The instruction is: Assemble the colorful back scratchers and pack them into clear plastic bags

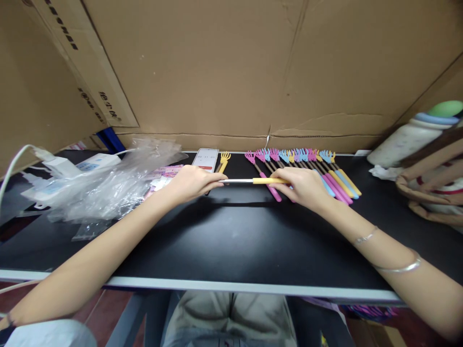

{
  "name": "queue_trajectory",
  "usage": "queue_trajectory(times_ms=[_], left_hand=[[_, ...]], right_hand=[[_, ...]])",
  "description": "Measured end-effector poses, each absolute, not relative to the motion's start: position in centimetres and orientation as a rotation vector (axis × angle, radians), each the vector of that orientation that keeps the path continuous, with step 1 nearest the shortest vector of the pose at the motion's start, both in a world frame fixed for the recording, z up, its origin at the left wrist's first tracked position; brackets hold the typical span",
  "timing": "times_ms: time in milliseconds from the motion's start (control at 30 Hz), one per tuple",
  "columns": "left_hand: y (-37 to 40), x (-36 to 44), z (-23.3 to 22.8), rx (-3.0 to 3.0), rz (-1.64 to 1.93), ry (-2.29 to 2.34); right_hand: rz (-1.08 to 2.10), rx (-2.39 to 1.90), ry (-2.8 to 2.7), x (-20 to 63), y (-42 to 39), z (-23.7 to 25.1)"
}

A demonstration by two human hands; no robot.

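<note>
Smooth black tabletop point(235, 250), straight-edged; slim rod point(240, 181) held level above it.
Left hand point(193, 183), fingertips closed, pinches the shiny metal shaft point(235, 181); right hand point(298, 185), fingers curled, grips the yellow cylindrical handle point(261, 181). Beyond: scratchers point(311, 154) with clawed heads, then creased brown cardboard point(217, 67).

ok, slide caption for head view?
Left hand and right hand hold a yellow-handled rod above the black table, near a row of back scratchers.
</note>
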State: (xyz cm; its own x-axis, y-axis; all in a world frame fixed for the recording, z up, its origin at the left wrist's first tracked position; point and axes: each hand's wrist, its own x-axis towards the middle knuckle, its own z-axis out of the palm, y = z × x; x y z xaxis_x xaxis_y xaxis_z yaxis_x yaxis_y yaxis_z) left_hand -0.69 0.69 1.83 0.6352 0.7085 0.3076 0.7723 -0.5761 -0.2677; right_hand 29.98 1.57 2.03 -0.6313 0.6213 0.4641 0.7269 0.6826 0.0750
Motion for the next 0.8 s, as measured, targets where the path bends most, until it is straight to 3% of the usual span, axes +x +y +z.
queue_trajectory(times_ms=[800], left_hand=[[-0.4, 0.4, 3.0, -2.940, -0.442, -1.392]], right_hand=[[-0.901, -0.865, -2.338, 29.6, 0.7, 2.6]])
